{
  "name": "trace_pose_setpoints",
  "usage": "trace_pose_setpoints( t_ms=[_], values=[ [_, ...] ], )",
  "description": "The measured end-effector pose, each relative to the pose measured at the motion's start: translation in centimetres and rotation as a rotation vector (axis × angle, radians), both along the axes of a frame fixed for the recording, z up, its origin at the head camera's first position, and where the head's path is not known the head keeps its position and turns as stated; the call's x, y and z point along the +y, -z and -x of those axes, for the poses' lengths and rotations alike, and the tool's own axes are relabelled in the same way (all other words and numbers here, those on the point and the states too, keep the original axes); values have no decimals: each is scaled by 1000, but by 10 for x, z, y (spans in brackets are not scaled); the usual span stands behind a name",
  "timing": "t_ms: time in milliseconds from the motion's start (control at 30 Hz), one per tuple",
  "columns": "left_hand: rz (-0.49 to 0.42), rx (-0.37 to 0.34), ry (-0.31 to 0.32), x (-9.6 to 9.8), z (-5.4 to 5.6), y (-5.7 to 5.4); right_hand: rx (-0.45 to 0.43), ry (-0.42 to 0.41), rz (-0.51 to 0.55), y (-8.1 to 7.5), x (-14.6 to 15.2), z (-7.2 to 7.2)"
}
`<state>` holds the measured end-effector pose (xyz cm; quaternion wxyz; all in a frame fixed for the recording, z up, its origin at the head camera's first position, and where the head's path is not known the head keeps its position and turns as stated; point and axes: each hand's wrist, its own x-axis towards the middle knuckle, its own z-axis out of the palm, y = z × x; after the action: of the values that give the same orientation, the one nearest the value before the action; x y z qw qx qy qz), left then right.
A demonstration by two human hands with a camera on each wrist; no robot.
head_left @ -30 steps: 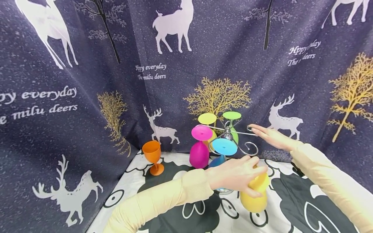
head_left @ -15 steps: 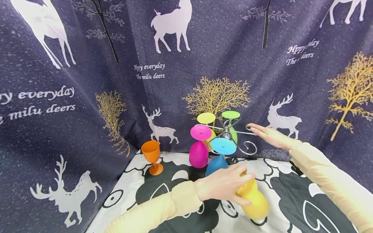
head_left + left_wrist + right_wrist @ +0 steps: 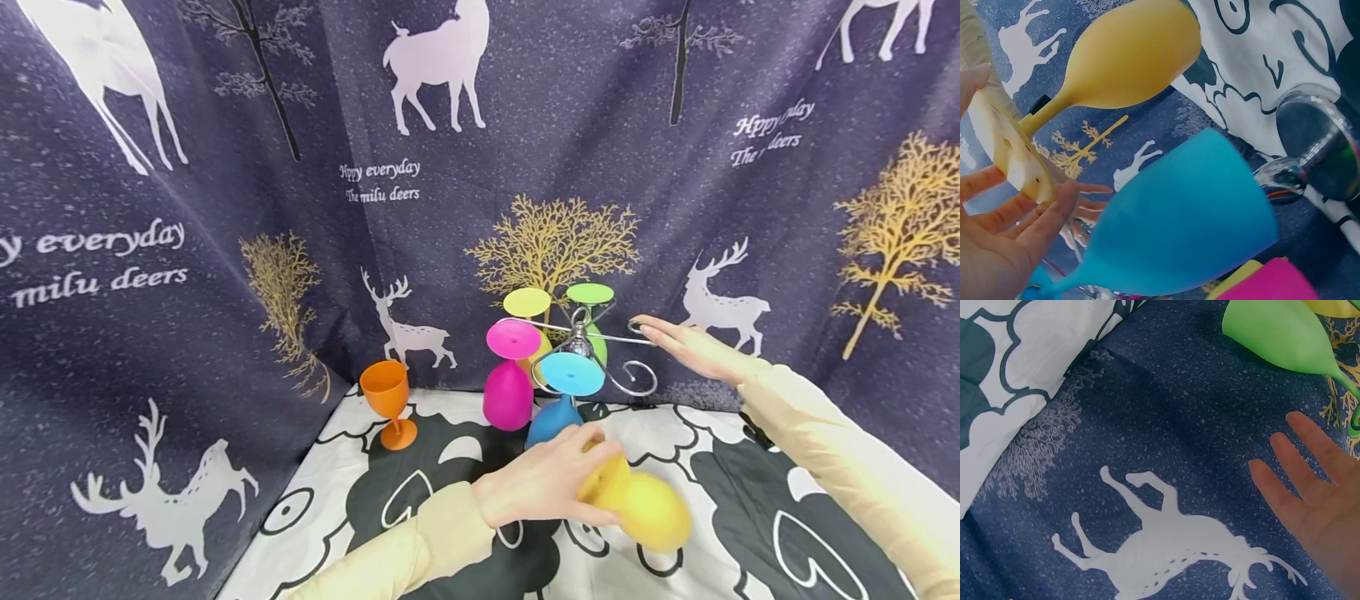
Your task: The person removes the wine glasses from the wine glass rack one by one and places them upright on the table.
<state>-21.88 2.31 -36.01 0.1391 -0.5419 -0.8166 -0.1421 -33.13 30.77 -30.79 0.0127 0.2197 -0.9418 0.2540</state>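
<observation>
My left hand grips a yellow goblet by its foot, in front of the metal rack. The goblet tilts, its bowl pointing right and down in the head view; the left wrist view shows fingers around the foot. My right hand has straight fingers at the curled end of a right-hand rack arm; whether they press on it is unclear. Upside down on the rack hang a blue goblet, a magenta goblet, a second yellow goblet and a green goblet.
An orange goblet stands upright at the left on the patterned cloth. Close behind the rack hangs a dark curtain with deer and trees. The rack's round base shows in the left wrist view.
My left hand has drawn the yellow goblet leftward, away from the rack's right side, and tipped it from near upright to strongly tilted. My right hand stays at the rack arm.
</observation>
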Motion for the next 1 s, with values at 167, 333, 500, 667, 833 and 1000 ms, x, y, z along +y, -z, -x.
trace_pose_setpoints(
  t_ms=[167,333,500,667,833,1000],
  values=[
    [-115,-62,22,-9,2,11,-13,4,25,0,-1,-1],
    [-241,-193,48,-13,2,22,-26,10,48,3,1,-2],
    [-340,-326,51,-14,2,31,-32,14,67,7,4,-2],
    [-478,-604,50,-17,-1,40,21,25,86,7,7,-4],
    [-592,-824,53,-25,-4,49,83,38,102,7,12,-14],
    [-684,-945,94,-30,-2,56,252,22,34,8,15,-28]
  ],
)
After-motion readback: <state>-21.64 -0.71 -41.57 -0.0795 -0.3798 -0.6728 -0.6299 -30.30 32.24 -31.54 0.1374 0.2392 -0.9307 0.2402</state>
